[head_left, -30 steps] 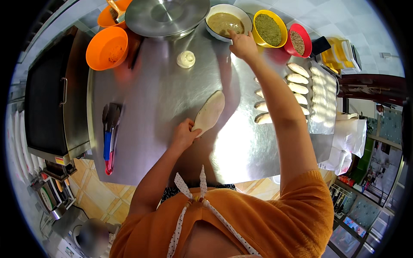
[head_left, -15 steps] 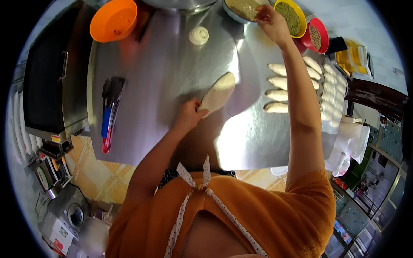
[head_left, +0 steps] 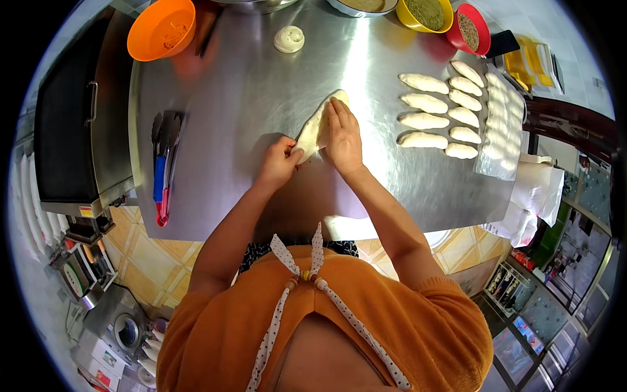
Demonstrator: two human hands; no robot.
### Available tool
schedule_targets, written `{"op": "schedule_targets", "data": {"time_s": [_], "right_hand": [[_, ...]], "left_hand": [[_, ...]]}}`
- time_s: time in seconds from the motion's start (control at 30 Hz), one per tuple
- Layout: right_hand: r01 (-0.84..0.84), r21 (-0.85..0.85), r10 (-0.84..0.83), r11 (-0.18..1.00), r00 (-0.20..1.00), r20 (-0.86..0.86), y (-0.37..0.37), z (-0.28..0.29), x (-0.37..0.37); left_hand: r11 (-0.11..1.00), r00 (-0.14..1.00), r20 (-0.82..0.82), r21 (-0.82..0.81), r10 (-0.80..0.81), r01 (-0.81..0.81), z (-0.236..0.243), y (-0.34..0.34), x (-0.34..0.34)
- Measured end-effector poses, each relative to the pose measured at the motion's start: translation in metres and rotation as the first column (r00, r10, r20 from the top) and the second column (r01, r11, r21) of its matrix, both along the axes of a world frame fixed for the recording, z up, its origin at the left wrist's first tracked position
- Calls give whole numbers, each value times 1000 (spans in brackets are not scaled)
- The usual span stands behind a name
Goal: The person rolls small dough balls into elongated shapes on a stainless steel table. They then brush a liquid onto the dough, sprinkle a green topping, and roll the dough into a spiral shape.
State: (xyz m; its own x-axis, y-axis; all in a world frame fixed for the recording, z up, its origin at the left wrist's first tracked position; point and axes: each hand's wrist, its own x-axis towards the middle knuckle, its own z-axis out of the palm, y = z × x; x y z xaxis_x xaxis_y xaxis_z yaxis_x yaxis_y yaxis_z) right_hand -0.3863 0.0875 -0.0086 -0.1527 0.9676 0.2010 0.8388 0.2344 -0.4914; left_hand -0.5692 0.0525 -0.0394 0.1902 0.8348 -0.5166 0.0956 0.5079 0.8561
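A flattened oval of pale dough (head_left: 312, 133) lies at a slant on the steel table in front of me. My left hand (head_left: 281, 161) pinches its near end between thumb and fingers. Across its far right part rests my right hand (head_left: 344, 134), fingers stretched out and lying flat on the dough, hiding some of it. To the right, several shaped dough pieces (head_left: 423, 121) lie in two columns. A small round coil of dough (head_left: 289, 39) sits farther back on the table.
Tongs with blue and red handles (head_left: 163, 168) lie at the left. Along the back stand an orange bowl (head_left: 145, 32), a yellow bowl (head_left: 446, 21) of green filling, a red bowl (head_left: 484, 38) and a shallow dish (head_left: 341, 9). Plastic-covered dough (head_left: 501, 124) lies far right. A black oven (head_left: 62, 111) stands left.
My right hand has come back from the dish at the rear and now lies on the dough. The dough's edge looks folded over, and my left hand still grips its near end.
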Motion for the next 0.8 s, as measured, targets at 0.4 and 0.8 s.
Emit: {"op": "schedule_targets", "data": {"time_s": [0.4, 0.8], "right_hand": [[28, 68, -26, 997, 999, -27, -45, -6, -18], [376, 321, -414, 869, 909, 54, 251, 60, 205]], "left_hand": [[992, 997, 31, -106, -69, 72, 6, 8, -7], [976, 999, 46, -217, -19, 29, 18, 7, -5]]}}
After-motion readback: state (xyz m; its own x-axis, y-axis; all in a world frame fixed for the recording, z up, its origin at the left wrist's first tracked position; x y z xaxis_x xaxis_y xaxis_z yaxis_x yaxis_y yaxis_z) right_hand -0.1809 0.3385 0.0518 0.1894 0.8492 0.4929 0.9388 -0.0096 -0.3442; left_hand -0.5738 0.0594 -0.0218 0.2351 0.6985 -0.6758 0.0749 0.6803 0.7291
